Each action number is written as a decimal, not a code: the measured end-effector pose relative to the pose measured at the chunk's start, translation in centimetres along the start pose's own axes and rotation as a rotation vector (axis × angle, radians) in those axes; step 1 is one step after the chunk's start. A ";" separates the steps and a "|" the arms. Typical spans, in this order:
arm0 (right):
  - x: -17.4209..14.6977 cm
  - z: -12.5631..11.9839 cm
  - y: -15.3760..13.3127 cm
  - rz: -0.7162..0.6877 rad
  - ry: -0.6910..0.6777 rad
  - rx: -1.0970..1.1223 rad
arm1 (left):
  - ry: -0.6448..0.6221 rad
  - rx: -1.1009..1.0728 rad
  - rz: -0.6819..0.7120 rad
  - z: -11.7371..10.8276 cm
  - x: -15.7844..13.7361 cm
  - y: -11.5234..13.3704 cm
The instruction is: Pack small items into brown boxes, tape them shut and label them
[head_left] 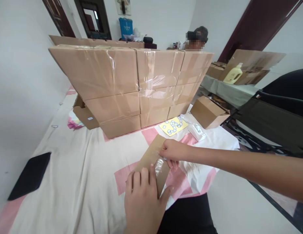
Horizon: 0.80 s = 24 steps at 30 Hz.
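A flat brown piece of cardboard or a paper packet lies at a slant on the cloth in front of me. On its surface is a shiny clear plastic strip. My left hand rests on the near end of the brown piece, fingers stretched out and thumb at its right edge. At its upper right part, my right hand is closed with curled fingers, close to the top of the plastic strip. What the right fingers pinch is hidden behind them.
Taped cardboard boxes form a wall beyond my hands. A yellow sheet with blue-outlined shapes, a small white box and an open carton lie to the right. A black flat object is at left. Another person is behind the boxes.
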State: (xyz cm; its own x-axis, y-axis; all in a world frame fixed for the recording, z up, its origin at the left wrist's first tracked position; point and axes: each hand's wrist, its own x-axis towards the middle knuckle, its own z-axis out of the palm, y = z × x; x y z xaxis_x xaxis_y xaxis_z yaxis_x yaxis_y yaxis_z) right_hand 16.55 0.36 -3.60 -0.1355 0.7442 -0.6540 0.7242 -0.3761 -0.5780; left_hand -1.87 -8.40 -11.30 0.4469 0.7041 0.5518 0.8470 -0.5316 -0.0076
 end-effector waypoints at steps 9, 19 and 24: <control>-0.5 -2.4 1.5 0.077 -0.154 -0.267 | -0.041 0.026 0.047 -0.2 -0.2 0.0; -2.1 0.3 4.1 -0.846 0.483 -0.962 | -0.037 0.110 0.049 0.1 -0.3 -0.2; -5.7 1.3 10.9 -0.813 0.559 -0.784 | -0.010 0.129 0.078 0.8 -1.0 -1.8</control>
State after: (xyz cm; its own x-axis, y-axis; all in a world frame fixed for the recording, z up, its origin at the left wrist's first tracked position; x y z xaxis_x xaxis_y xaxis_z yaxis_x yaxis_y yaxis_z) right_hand 24.28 -8.70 -6.81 -0.5643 0.8098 0.1607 0.7979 0.5849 -0.1458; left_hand -3.64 -7.79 -12.51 0.5149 0.6679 0.5373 0.8394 -0.5201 -0.1579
